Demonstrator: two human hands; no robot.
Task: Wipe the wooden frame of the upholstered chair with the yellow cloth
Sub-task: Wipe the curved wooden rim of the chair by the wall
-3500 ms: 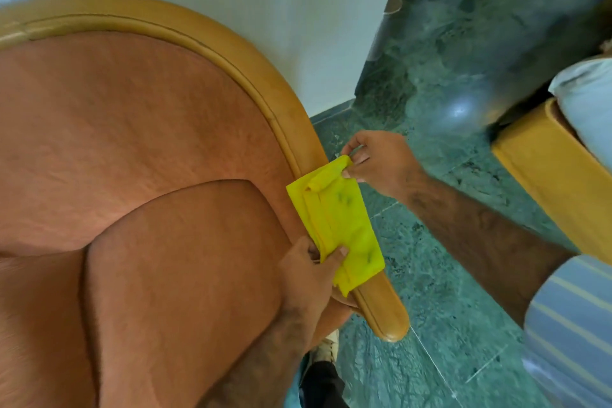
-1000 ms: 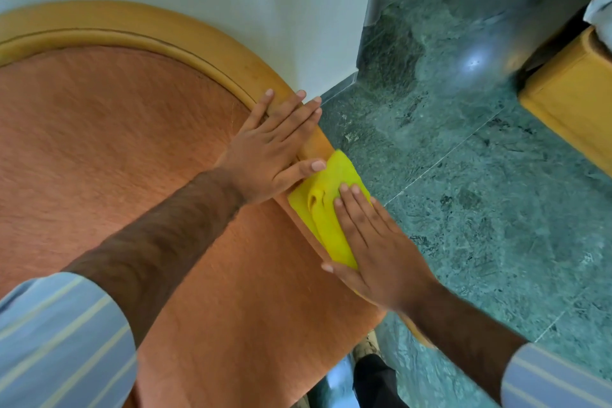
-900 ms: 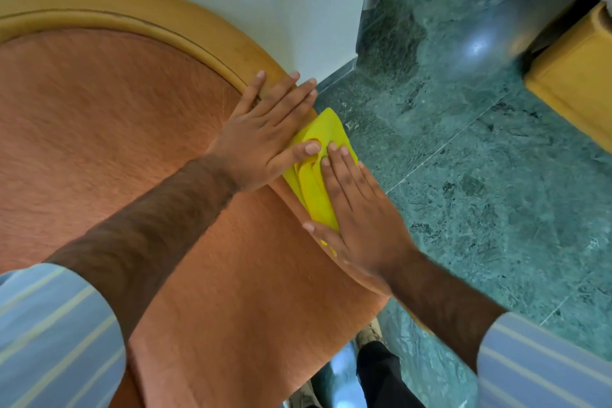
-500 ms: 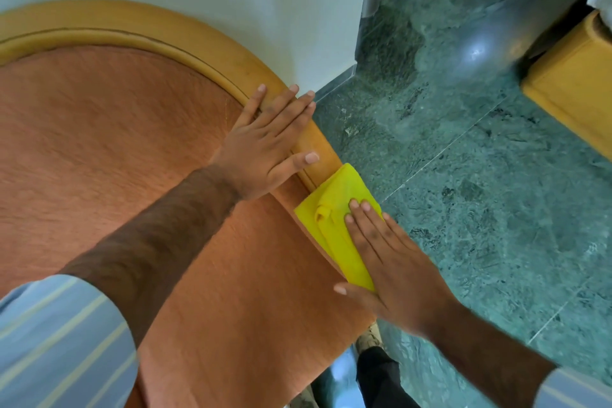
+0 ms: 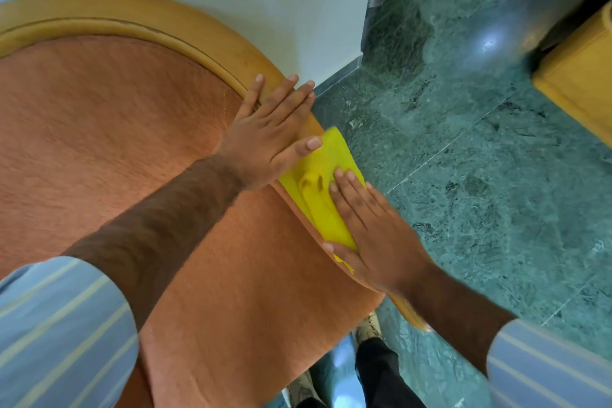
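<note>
Cloth [image 5: 319, 185], folded, lies on the frame [image 5: 212, 43] along the chair's right edge, pinned under the flat, fingers-together right hand [image 5: 371, 235] while the flat left hand [image 5: 268, 139] braces the frame just above; even pressure following the curve should wipe cleanly.

left hand [image 5: 268, 139]: flat, fingers extended | right hand [image 5: 374, 232]: flat, palm down, fingers extended | forearms bare
</note>
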